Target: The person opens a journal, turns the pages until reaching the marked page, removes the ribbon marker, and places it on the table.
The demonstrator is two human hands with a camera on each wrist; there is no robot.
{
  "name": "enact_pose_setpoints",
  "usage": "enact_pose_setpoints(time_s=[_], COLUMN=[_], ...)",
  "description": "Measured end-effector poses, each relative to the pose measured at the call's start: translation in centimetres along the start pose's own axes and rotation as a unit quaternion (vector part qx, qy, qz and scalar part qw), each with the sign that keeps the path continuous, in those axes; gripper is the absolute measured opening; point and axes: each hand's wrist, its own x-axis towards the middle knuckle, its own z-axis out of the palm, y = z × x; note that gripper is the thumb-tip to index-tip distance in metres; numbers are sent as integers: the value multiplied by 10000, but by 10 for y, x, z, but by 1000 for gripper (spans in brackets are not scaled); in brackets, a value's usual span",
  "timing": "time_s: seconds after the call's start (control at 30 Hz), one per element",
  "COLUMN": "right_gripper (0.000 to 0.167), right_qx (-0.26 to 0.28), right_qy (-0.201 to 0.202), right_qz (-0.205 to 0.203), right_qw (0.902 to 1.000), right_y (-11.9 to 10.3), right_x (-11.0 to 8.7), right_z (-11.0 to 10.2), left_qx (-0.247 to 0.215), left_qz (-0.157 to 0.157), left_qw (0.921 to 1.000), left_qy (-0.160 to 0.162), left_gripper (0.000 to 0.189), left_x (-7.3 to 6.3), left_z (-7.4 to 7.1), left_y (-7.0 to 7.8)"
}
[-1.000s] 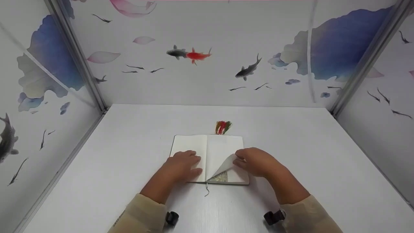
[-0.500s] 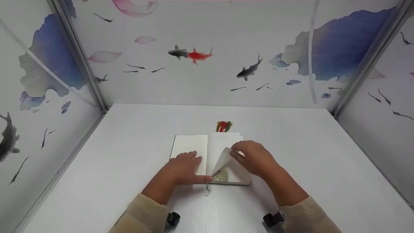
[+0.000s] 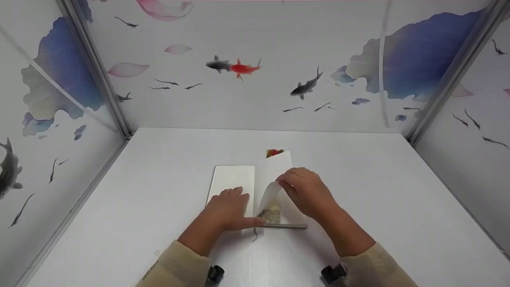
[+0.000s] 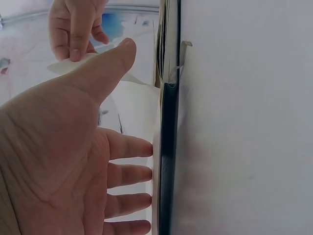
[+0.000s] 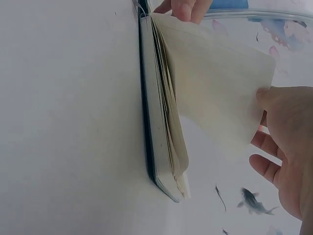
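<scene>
Raised higher since the earlier frame, a cream paper leaf point(image 3: 279, 161) now reaches further up the frame; the right hand point(image 3: 307, 193) has shifted up and leftward with it, and the thumb of the left hand point(image 3: 226, 209) has swung across the foot of the fold. Judged from this, the page is partly lifted and not yet turned over.

Largest item: a smooth white desk point(image 3: 358, 171), filling the lower half of the frame. On it, at lower centre, lies a dark-covered notebook point(image 3: 235, 177) with cream pages, opened out flat.

Left hand: fingers spread, fingertips resting on the left page, nothing gripped. Whether its thumb bears on the paper cannot be confirmed. Right hand: thumb and finger pinched together on the leaf's outer edge, other fingers loosely bent.

Beneath the curl, a grey-gold speckled patch point(image 3: 273, 215) shows on the right page. Just beyond the leaf's top edge, a red, green and yellow thread tassel point(image 3: 275, 152) is partly hidden. Smallest: a thin grey ribbon marker point(image 3: 255, 235), hanging from the lower fold.
</scene>
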Motion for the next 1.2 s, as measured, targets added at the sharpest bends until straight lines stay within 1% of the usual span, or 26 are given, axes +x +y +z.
enact_pose_setpoints(time_s=[0.13,0.2,0.3,0.4,0.53,0.7,0.9,0.97,1.1,1.2], right_gripper=[14,14,14,15,16,21,30,32,32,35], right_qx=[-52,-46,-39,-24,-20,69,128,143,117,97], right_qy=[286,420,591,647,609,499,115,32,-8,-42], right_qz=[-226,-324,-436,-445,-364,-230,114,192,274,315], right_qw=[9993,9986,9973,9969,9975,9985,9998,9997,9996,9994], right_y=[-1,-1,-1,-1,-2,-4,-4,-4,-3,-2], right_x=[0,0,0,0,0,1,1,1,-1,-2], right_z=[2,2,3,3,3,2,3,3,4,6], left_qx=[10,-71,-237,-302,-244,-355,-458,-416,-192,-13], left_qz=[4,-15,-53,-50,11,36,-70,-65,-29,3], left_qw=[9998,9994,9983,9970,9953,9921,9865,9844,9820,9810], left_qy=[217,329,521,708,939,1199,1569,1706,1880,1938], left_gripper=[101,98,101,107,111,111,118,121,124,123], left_x=[1,1,2,3,3,3,7,8,7,7], left_z=[0,-1,0,2,1,-1,0,1,-2,-4], left_y=[2,2,2,3,4,6,5,4,3,2])
